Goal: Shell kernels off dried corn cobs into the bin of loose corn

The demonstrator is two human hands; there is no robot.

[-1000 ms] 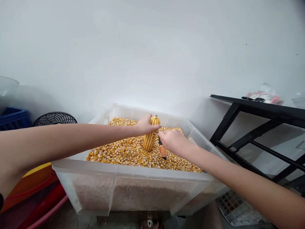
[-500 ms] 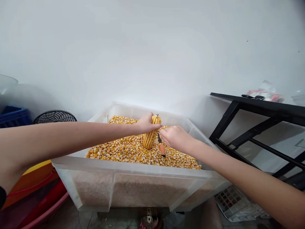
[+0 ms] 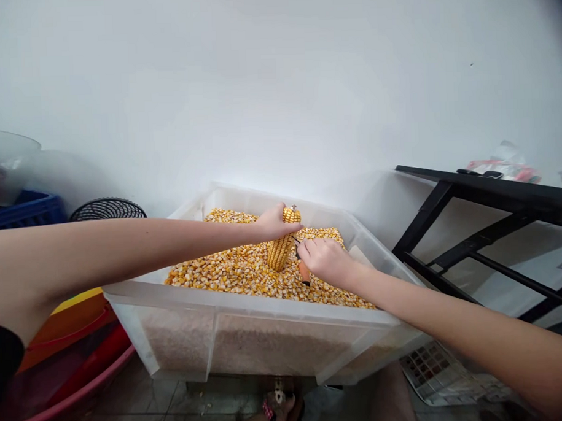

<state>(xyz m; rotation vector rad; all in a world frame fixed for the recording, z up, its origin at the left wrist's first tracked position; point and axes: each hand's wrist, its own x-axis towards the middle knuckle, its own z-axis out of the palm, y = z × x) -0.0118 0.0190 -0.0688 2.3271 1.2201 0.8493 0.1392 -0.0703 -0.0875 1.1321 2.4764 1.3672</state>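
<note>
My left hand (image 3: pixel 271 223) grips the top of a yellow corn cob (image 3: pixel 282 246) that stands nearly upright on a heap of loose corn kernels (image 3: pixel 232 275). My right hand (image 3: pixel 326 260) is closed around a small tool with an orange handle (image 3: pixel 304 272), its dark tip set against the cob's right side. The kernels fill a large clear plastic bin (image 3: pixel 267 334) in front of me.
A black metal table frame (image 3: pixel 484 228) stands to the right, with small items on top. Red and yellow plastic basins (image 3: pixel 69 353) sit at the lower left, a black fan grille (image 3: pixel 108 210) and a blue crate (image 3: pixel 18 208) behind them. A white wall is close behind.
My right hand lifted slightly, then came back down along the cob's side with the tool. The view shifted a little; my left hand keeps the cob upright.
</note>
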